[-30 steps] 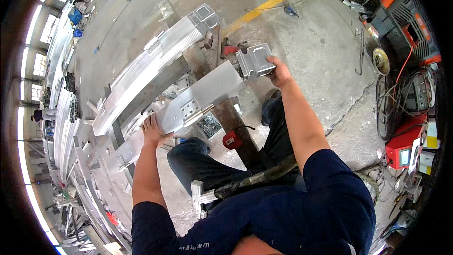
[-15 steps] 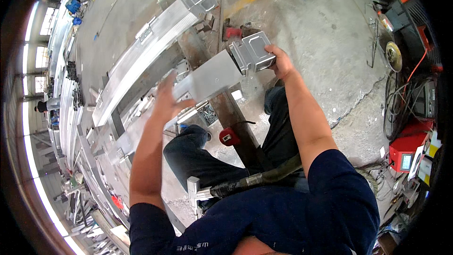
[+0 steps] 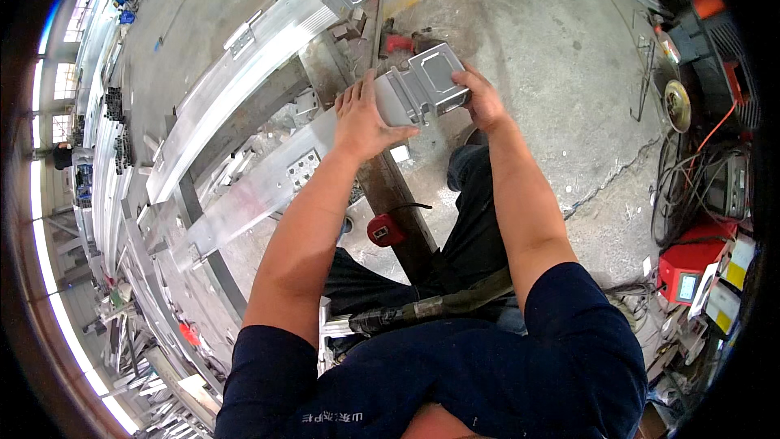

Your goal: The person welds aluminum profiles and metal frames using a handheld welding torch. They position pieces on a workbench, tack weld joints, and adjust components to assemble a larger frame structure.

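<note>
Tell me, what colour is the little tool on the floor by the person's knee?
Red, with a black part and a black cord: the small tool shows best in the head view.
</note>
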Demonstrator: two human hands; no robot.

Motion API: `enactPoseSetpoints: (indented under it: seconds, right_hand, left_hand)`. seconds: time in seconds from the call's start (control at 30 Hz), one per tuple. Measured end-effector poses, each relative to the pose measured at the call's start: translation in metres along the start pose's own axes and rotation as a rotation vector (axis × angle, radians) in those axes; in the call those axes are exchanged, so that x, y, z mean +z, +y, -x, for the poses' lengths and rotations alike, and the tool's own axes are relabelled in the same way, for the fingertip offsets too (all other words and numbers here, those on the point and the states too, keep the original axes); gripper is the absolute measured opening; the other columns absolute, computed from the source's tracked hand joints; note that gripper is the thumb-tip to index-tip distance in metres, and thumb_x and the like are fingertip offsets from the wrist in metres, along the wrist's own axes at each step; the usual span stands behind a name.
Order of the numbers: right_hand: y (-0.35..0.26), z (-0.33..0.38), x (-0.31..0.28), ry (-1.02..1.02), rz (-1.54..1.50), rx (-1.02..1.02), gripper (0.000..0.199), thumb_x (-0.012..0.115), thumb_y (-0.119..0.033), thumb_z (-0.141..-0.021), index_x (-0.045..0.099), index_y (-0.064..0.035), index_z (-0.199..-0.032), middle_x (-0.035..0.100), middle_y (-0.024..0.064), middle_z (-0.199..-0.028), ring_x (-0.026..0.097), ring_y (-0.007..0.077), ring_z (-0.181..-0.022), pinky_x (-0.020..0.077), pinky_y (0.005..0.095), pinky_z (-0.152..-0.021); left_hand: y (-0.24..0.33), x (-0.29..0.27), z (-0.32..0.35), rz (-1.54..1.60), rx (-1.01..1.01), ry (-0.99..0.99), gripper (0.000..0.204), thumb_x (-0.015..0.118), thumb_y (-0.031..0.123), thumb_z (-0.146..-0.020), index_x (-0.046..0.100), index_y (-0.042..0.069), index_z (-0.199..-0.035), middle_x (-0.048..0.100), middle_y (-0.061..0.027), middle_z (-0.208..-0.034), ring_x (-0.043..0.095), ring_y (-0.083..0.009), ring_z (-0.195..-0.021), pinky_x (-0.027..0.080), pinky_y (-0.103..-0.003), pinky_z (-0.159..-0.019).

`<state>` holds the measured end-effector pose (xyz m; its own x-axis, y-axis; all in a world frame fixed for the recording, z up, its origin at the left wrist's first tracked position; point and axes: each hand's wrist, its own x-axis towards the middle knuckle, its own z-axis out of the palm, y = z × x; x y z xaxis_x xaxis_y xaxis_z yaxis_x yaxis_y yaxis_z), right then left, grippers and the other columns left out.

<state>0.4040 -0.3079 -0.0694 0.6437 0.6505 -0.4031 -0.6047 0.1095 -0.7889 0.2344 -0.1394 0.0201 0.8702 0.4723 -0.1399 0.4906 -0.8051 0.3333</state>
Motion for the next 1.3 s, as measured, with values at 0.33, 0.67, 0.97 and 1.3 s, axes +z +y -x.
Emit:
enactPoseSetpoints:
  seconds: [0.33,0.67,0.97,1.3]
  right_hand:
    - [-0.001,-0.001,-0.005,-0.050,0.055,0.019,0.058,0.063,-0.035,-0.092,0.056,-0.0043,-0.140,0.066,0.0053,-0.113,0.063,0.0164,-0.100,0.0501,0.0350,-0.090]
    - [-0.001,0.000,-0.006,-0.033,0.078,0.017,0.066,0.065,-0.035,-0.090,0.052,-0.0038,-0.146,0.066,0.0056,-0.116,0.063,0.0163,-0.101,0.0512,0.0358,-0.090]
    - [-0.006,0.001,-0.008,-0.061,-0.002,0.024,0.076,0.072,-0.027,-0.085,0.046,0.0012,-0.151,0.064,0.0127,-0.130,0.060,0.0223,-0.116,0.0453,0.0370,-0.100]
    - [-0.002,-0.003,-0.009,-0.099,0.042,-0.010,0.072,0.066,-0.029,-0.089,0.045,-0.0023,-0.152,0.064,0.0078,-0.126,0.059,0.0172,-0.110,0.0478,0.0332,-0.095]
  left_hand:
    - [-0.001,0.003,-0.004,0.000,0.052,0.033,0.136,0.093,0.059,-0.051,0.028,0.001,-0.155,0.044,-0.0266,-0.149,0.039,-0.0436,-0.141,0.024,-0.054,-0.120]
    - [0.004,-0.004,-0.005,-0.005,0.041,-0.042,0.127,0.094,0.048,-0.057,0.029,0.000,-0.154,0.043,-0.0262,-0.148,0.038,-0.0430,-0.142,0.025,-0.052,-0.121]
    - [0.004,0.001,-0.004,-0.013,0.096,0.032,0.120,0.093,0.044,-0.056,0.032,0.003,-0.151,0.046,-0.0221,-0.145,0.041,-0.0414,-0.138,0.027,-0.053,-0.119]
    - [0.004,0.003,-0.003,-0.038,0.125,0.051,0.119,0.092,0.047,-0.058,0.034,0.000,-0.151,0.045,-0.0245,-0.146,0.041,-0.0430,-0.136,0.029,-0.051,-0.117]
